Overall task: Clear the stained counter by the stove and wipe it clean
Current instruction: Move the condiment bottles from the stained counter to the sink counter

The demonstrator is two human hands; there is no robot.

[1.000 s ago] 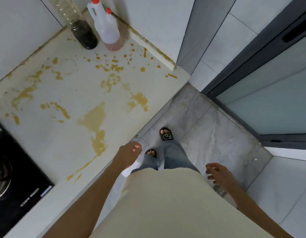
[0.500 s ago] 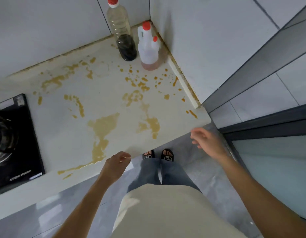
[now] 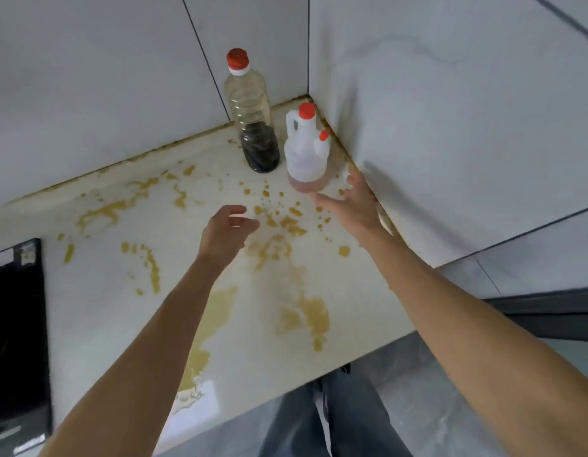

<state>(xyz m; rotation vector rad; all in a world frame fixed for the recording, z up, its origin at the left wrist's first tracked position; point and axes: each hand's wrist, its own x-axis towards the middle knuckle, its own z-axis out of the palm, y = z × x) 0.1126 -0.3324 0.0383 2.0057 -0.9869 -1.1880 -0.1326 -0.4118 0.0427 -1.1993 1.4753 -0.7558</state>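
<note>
A white counter [image 3: 98, 311] is smeared and spotted with yellow-brown stains [image 3: 216, 311]. In its far right corner stand two bottles: a tall clear bottle [image 3: 251, 113] with a red cap and dark liquid at the bottom, and a squat white jug [image 3: 306, 150] with red caps and a little pink liquid. My right hand [image 3: 355, 206] hovers open just in front of the jug's base, fingers spread, close to the right wall. My left hand [image 3: 225, 235] is over the middle of the counter, fingers loosely curled and empty, short of the tall bottle.
A black stove top [image 3: 15, 341] lies at the counter's left edge. Grey tiled walls [image 3: 451, 127] close the corner behind and to the right of the bottles. The counter's front edge runs diagonally above a grey floor [image 3: 418, 407] and my legs.
Both arms have reached forward from the counter's front edge out over the counter toward the bottles. My view has moved closer to the corner.
</note>
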